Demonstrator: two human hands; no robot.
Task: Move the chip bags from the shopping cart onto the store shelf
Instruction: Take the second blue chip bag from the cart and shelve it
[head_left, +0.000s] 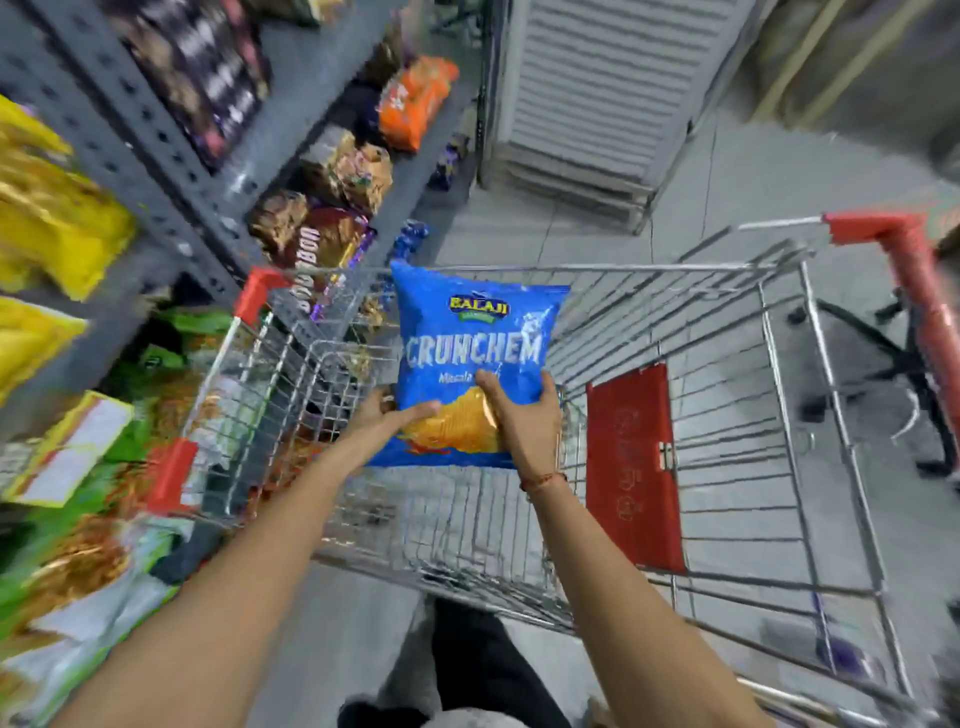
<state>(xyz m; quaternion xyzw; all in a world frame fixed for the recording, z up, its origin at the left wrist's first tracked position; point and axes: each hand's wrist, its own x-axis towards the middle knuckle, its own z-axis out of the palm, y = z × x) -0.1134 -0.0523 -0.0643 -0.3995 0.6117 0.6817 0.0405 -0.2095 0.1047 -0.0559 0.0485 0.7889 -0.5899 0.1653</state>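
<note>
A blue chip bag (470, 338) with white lettering is held upright over the wire shopping cart (727, 395). My left hand (387, 415) grips its lower left corner. My right hand (524, 415) grips its lower right side, thumb across the front. The cart basket below the bag looks bare, with a red flap (631, 467) on its rear panel. The grey metal store shelf (171, 171) runs along the left, stocked with snack packs.
Yellow bags (47, 208) and green packs (78, 545) fill the near shelf levels on the left; brown and orange packs (413, 101) sit further along. A white slatted panel (602, 88) stands beyond the cart. The red cart handle (919, 291) is at right. Grey floor lies around.
</note>
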